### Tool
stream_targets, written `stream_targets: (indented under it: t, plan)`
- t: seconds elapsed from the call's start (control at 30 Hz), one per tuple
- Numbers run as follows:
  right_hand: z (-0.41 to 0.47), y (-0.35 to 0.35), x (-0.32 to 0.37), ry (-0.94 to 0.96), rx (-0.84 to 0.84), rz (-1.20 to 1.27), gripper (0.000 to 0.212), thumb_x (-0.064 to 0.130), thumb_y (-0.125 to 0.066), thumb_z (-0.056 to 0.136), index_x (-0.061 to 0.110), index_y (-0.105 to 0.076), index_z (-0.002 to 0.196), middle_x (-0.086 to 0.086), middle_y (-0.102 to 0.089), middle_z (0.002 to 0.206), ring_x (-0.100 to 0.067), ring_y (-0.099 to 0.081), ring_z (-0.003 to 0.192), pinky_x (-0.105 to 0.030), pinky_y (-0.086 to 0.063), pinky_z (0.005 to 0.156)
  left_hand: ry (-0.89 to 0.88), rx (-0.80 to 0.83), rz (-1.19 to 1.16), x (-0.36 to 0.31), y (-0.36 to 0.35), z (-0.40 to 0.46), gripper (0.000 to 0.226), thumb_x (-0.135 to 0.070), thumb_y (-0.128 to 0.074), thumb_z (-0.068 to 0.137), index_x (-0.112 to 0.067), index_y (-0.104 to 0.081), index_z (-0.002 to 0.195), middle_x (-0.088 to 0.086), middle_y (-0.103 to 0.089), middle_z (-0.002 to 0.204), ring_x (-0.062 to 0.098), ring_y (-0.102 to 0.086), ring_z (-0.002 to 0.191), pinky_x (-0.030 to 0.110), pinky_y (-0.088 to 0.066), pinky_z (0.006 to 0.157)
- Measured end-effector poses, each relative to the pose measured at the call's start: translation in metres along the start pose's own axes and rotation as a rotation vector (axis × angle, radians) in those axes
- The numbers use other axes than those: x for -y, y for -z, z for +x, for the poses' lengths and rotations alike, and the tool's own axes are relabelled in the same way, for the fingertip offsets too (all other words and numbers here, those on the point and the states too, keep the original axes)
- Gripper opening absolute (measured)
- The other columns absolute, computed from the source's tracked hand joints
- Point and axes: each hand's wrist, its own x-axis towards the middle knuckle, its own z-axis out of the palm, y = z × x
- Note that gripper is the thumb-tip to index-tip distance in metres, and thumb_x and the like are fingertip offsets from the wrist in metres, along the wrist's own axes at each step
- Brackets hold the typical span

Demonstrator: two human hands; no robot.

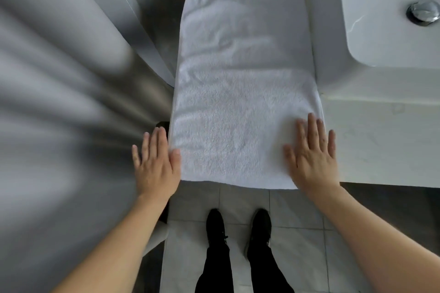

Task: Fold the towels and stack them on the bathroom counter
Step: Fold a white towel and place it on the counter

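Observation:
A white towel (240, 83) lies spread lengthwise on the bathroom counter (371, 135), with gold hotel lettering at its far end. Its near edge hangs slightly over the counter's front. My left hand (156, 164) is flat with straight fingers at the towel's near left corner, the thumb side touching the towel's edge. My right hand (313, 154) lies flat with spread fingers on the towel's near right corner, partly over the bare counter.
A white sink basin (390, 31) with a chrome drain plug (422, 12) sits right of the towel. A grey wall or curtain (59, 78) rises close on the left. Below are a tiled floor (190, 221) and my black shoes (238, 228).

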Motion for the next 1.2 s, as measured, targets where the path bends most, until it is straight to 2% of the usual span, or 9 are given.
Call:
stream_targets:
  t: [0.1,0.17,0.3,0.37,0.6,0.87,0.97,1.03,1.2]
  plan:
    - [-0.038,-0.003,0.031,-0.248,-0.188,0.292,0.065,0.046,-0.037,0.097,0.023,-0.015,0.153,-0.006,-0.009,0.16,-0.024,-0.005,0.148,-0.041,0.003,0.119,0.271,-0.014,-0.57,-0.028,-0.008,-0.021,0.076,-0.059,-0.024,0.098,-0.014,-0.015,0.159,0.011,-0.025,0.163,0.026,-0.027,0.148,0.033,-0.022,0.115]
    - [-0.057,-0.007,0.039,-0.598,-0.266,0.505,0.068,0.051,-0.052,0.085,0.022,-0.03,0.143,-0.011,-0.025,0.147,-0.032,-0.022,0.137,-0.046,-0.014,0.114,0.514,0.024,-0.954,-0.041,-0.014,-0.032,0.075,-0.058,-0.039,0.099,-0.023,-0.01,0.159,0.003,-0.027,0.162,0.02,-0.034,0.143,0.028,-0.027,0.108]
    - [-0.061,-0.007,0.035,-1.138,-0.237,1.115,0.085,0.051,-0.08,0.071,0.015,-0.035,0.132,-0.005,-0.042,0.126,-0.026,-0.048,0.111,-0.037,-0.041,0.092,0.784,0.109,-1.206,-0.041,-0.019,-0.041,0.073,-0.059,-0.058,0.093,-0.022,-0.03,0.15,-0.009,-0.051,0.138,0.01,-0.053,0.118,0.027,-0.036,0.096]
    - [-0.059,-0.006,0.028,-1.151,-0.191,1.359,0.086,0.044,-0.084,0.07,0.016,-0.031,0.131,-0.001,-0.044,0.121,-0.02,-0.051,0.104,-0.027,-0.039,0.09,0.787,0.181,-1.197,-0.035,-0.02,-0.041,0.062,-0.066,-0.06,0.088,-0.025,-0.045,0.132,-0.012,-0.057,0.124,0.008,-0.055,0.113,0.026,-0.037,0.094]
    - [-0.056,0.005,0.006,-1.016,0.13,1.279,0.054,0.068,-0.077,0.063,0.023,-0.058,0.086,0.008,-0.065,0.092,-0.011,-0.061,0.083,-0.023,-0.042,0.064,0.799,0.156,-0.95,-0.037,-0.008,-0.036,0.058,-0.073,-0.054,0.087,-0.017,-0.054,0.072,-0.004,-0.054,0.071,0.014,-0.052,0.064,0.028,-0.04,0.059]
    - [-0.056,0.051,-0.016,-1.081,0.49,1.171,0.054,0.051,-0.083,0.068,0.01,-0.06,0.096,-0.006,-0.068,0.089,-0.023,-0.067,0.071,-0.025,-0.05,0.042,0.835,0.078,-0.952,-0.031,0.027,-0.032,0.052,-0.053,-0.056,0.096,-0.007,-0.051,0.072,0.006,-0.052,0.071,0.023,-0.049,0.064,0.033,-0.042,0.061]
    - [-0.053,0.071,-0.021,-1.098,0.492,1.132,0.055,0.054,-0.08,0.07,0.01,-0.058,0.095,-0.005,-0.064,0.083,-0.021,-0.061,0.064,-0.021,-0.044,0.036,0.874,0.301,-0.914,-0.035,0.046,-0.028,0.032,-0.038,-0.063,0.096,-0.006,-0.06,0.097,0.008,-0.063,0.092,0.027,-0.062,0.081,0.035,-0.053,0.073]
    - [-0.048,0.083,-0.019,-1.117,0.46,1.177,0.054,0.055,-0.078,0.072,0.012,-0.057,0.094,-0.004,-0.063,0.086,-0.02,-0.06,0.066,-0.021,-0.044,0.036,0.919,0.406,-0.921,-0.043,0.06,-0.021,0.023,-0.023,-0.064,0.097,-0.005,-0.061,0.111,0.01,-0.064,0.096,0.027,-0.063,0.081,0.033,-0.053,0.063]
    - [-0.033,0.115,-0.013,-1.168,0.284,1.406,0.032,0.033,-0.076,0.083,0.013,-0.058,0.099,-0.006,-0.059,0.101,-0.022,-0.059,0.076,-0.024,-0.05,0.038,1.002,0.366,-1.049,-0.049,0.1,0.003,0.017,-0.007,-0.058,0.096,-0.006,-0.067,0.111,0.01,-0.063,0.091,0.022,-0.059,0.072,0.028,-0.044,0.048]
